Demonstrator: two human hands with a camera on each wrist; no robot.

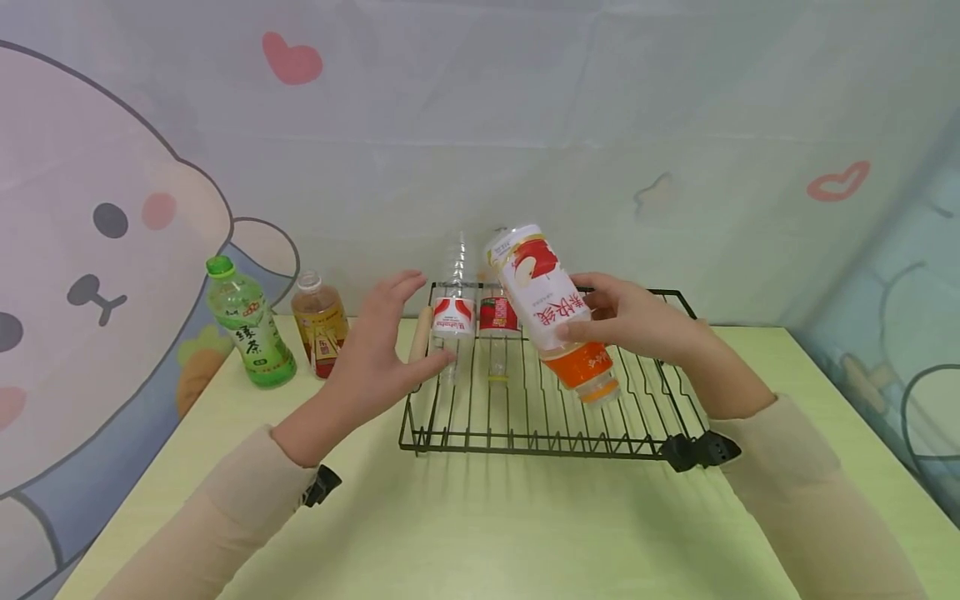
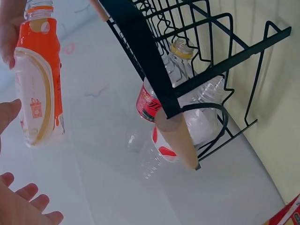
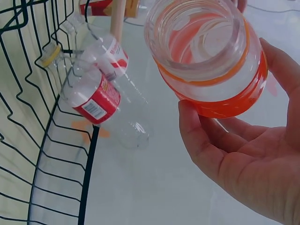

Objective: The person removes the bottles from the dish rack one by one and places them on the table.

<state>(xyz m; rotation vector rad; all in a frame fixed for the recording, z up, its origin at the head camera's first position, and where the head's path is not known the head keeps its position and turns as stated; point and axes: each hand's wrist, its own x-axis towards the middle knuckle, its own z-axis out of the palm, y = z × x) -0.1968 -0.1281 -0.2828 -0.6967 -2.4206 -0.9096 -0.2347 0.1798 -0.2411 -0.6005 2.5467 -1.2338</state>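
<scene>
Two clear bottles, the white-label one (image 1: pixel 453 318) and the red-label one (image 1: pixel 498 313), are already sitting neck-down in the rack (image 1: pixel 540 452), mid-frame. A third, the orange bottle (image 1: pixel 551 304), is in the right hand's (image 1: pixel 626 321) grip, tilted mouth-down above the rack, so not racked yet. Left hand's (image 1: pixel 375 342) got nothing, fingers spread. I'd call it about halfway: the green bottle (image 1: pixel 253 325) and brown bottle (image 1: pixel 321 325) are still standing on the table (image 1: pixel 480 533), left of frame.
</scene>
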